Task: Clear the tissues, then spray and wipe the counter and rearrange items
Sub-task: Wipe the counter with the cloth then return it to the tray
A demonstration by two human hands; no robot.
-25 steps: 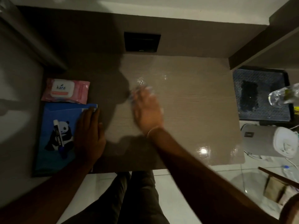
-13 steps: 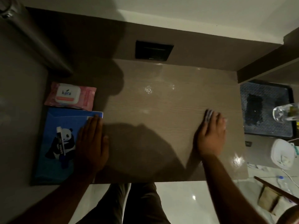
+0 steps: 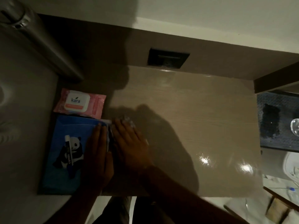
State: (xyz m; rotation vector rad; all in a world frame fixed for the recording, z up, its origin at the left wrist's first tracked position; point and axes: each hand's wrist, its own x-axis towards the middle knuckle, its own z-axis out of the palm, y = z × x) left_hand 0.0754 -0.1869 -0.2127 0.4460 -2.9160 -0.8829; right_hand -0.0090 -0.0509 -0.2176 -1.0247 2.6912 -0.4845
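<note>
My right hand [image 3: 129,141] lies palm-down on the wet, shiny brown counter [image 3: 202,126], pressing a crumpled white tissue [image 3: 127,119] whose edge shows past the fingertips. It sits right beside my left hand [image 3: 97,152], which rests flat with fingers together on the right edge of a blue panda folder [image 3: 64,126]. A white and black marker pen [image 3: 68,152] lies on the folder. A pink Kara wet-wipes pack [image 3: 80,102] lies just behind the folder.
A black recessed socket plate [image 3: 168,59] sits in the back panel. To the right, lower down, are a dark mesh tray [image 3: 278,120], a clear bottle [image 3: 295,128] and a white appliance [image 3: 291,165]. My legs [image 3: 119,209] show below the counter's front edge.
My right hand with the tissue swept from the middle of the counter to the right side, then back left until it is beside my left hand. The left hand stayed on the folder.
</note>
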